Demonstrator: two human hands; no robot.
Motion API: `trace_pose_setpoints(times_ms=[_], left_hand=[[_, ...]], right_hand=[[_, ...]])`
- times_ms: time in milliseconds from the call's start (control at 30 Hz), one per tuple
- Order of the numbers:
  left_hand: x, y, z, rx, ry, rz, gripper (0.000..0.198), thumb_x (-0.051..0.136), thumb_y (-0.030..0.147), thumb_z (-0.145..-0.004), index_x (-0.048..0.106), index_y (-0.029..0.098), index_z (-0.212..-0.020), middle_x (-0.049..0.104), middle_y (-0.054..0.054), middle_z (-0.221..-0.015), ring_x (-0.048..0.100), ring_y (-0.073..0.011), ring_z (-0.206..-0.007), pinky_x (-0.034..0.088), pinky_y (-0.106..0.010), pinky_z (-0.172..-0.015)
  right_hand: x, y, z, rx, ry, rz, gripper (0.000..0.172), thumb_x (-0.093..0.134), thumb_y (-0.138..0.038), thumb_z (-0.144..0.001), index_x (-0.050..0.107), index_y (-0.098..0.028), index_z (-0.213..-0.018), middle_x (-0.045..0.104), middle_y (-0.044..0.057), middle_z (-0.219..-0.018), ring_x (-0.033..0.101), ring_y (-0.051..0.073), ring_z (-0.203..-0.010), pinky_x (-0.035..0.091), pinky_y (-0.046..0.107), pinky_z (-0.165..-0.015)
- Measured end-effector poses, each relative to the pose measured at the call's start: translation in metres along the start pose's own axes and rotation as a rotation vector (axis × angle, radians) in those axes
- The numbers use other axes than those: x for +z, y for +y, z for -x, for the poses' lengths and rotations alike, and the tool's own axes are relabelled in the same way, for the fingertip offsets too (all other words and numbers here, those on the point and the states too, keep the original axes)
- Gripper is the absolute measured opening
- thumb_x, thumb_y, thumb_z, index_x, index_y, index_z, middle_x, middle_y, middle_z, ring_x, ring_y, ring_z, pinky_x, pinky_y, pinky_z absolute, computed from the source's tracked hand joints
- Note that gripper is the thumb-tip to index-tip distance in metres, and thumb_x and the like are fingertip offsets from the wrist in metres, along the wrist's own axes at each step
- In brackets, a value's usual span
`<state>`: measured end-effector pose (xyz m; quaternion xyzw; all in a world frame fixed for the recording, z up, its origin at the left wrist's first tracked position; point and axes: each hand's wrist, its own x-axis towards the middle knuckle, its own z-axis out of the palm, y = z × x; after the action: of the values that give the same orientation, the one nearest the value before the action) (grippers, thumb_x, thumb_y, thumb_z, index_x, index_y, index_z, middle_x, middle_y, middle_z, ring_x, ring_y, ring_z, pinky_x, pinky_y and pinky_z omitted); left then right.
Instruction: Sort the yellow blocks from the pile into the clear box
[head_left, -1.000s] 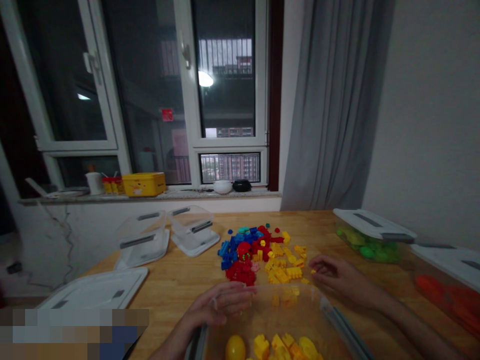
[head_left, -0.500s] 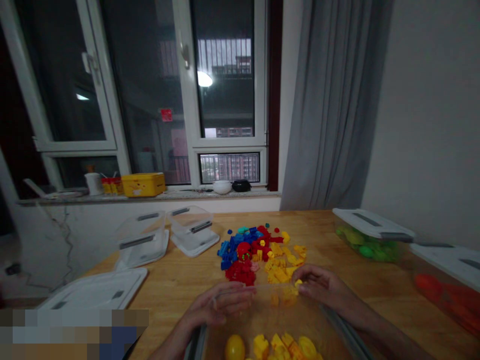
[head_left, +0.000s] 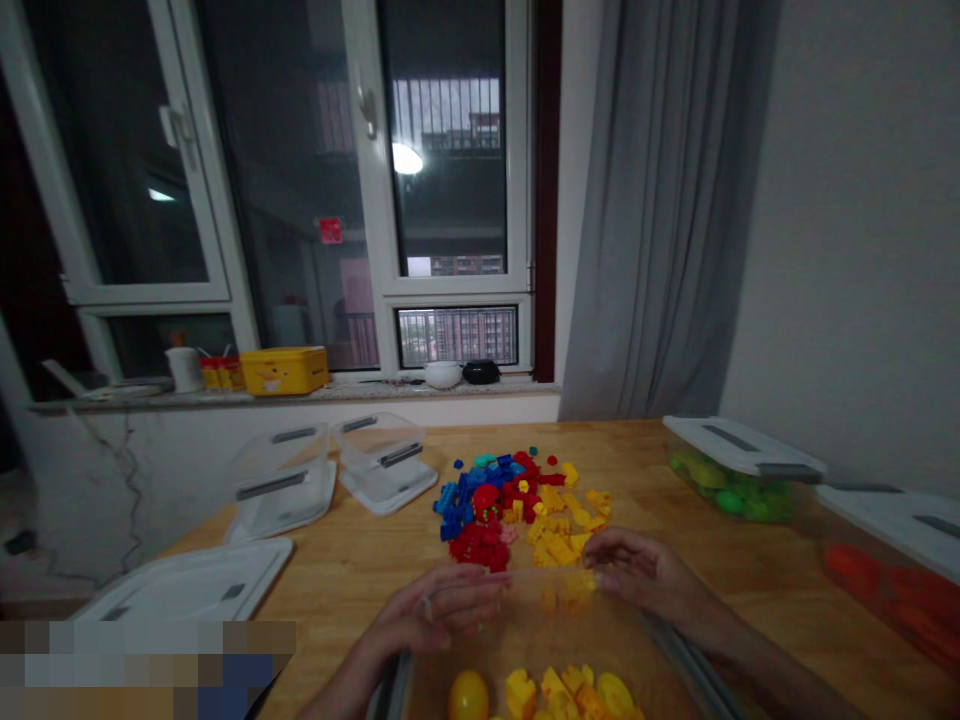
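Observation:
My left hand lies across the near-left part of a transparent plastic box, its fingers curled over the rim. My right hand rests at the box's far rim, fingertips beside a small yellow brick. Whether that brick is held, I cannot tell. Inside the box are a yellow egg-shaped piece and several yellow bricks. Just beyond my hands, a mixed pile of red, blue and yellow toy bricks lies on the wooden table.
Two transparent boxes stand on white lids at the back left, with a white lid nearer. At the right sit lidded boxes of green pieces and orange-red pieces. A wall and window lie behind the table.
My right hand has moved left from beside the pile to the box's far rim, bringing a small yellow brick there. My left hand has stayed on the box.

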<state>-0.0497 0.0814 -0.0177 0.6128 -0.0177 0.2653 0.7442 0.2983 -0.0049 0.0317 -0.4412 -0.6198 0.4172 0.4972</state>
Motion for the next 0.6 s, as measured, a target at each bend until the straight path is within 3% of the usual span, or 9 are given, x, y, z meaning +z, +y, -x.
trace_pose_setpoints(times_ms=[167, 267, 400, 467, 600], left_hand=[[-0.001, 0.000, -0.002, 0.009, -0.051, -0.011, 0.070, 0.060, 0.001, -0.083, 0.062, 0.033, -0.145, 0.056, -0.004, -0.160, 0.041, -0.0281, -0.155, 0.019, -0.056, -0.130], [-0.004, 0.000, -0.001, 0.004, -0.061, -0.001, 0.072, 0.061, 0.000, -0.082, 0.061, 0.032, -0.146, 0.054, -0.006, -0.161, 0.042, -0.0299, -0.155, 0.020, -0.057, -0.129], [-0.008, -0.003, 0.002, -0.012, -0.043, 0.007, 0.068, 0.063, 0.004, -0.083, 0.062, 0.031, -0.146, 0.054, -0.008, -0.161, 0.044, -0.0331, -0.154, 0.020, -0.060, -0.128], [-0.010, -0.005, 0.003, 0.002, -0.035, 0.010, 0.069, 0.065, 0.006, -0.082, 0.060, 0.029, -0.147, 0.054, -0.010, -0.161, 0.043, -0.0342, -0.154, 0.019, -0.061, -0.128], [-0.013, -0.007, 0.005, 0.004, -0.051, 0.000, 0.071, 0.067, 0.011, -0.082, 0.056, 0.025, -0.151, 0.050, -0.013, -0.164, 0.038, -0.0386, -0.156, 0.014, -0.065, -0.128]], right_hand=[[-0.002, 0.007, -0.005, 0.055, 0.063, 0.032, 0.055, 0.077, -0.072, -0.077, 0.075, -0.024, -0.105, 0.076, 0.008, -0.106, 0.070, 0.028, -0.103, 0.057, 0.041, -0.094], [-0.008, 0.020, -0.014, 0.070, 0.133, 0.083, 0.057, 0.067, -0.073, -0.083, 0.073, -0.023, -0.110, 0.075, 0.007, -0.106, 0.069, 0.027, -0.099, 0.056, 0.037, -0.086], [-0.025, 0.035, -0.022, -0.018, 0.140, 0.437, 0.051, 0.063, -0.064, -0.088, 0.070, -0.022, -0.116, 0.067, 0.003, -0.089, 0.062, 0.022, -0.079, 0.052, 0.036, -0.074], [-0.034, 0.037, -0.022, -0.051, 0.093, 0.610, 0.044, 0.063, -0.056, -0.091, 0.069, -0.023, -0.119, 0.066, 0.005, -0.098, 0.060, 0.021, -0.080, 0.053, 0.037, -0.078], [-0.046, 0.035, -0.017, -0.065, -0.042, 0.773, 0.037, 0.063, -0.045, -0.092, 0.068, -0.022, -0.120, 0.065, 0.012, -0.122, 0.063, 0.028, -0.108, 0.051, 0.042, -0.099]])
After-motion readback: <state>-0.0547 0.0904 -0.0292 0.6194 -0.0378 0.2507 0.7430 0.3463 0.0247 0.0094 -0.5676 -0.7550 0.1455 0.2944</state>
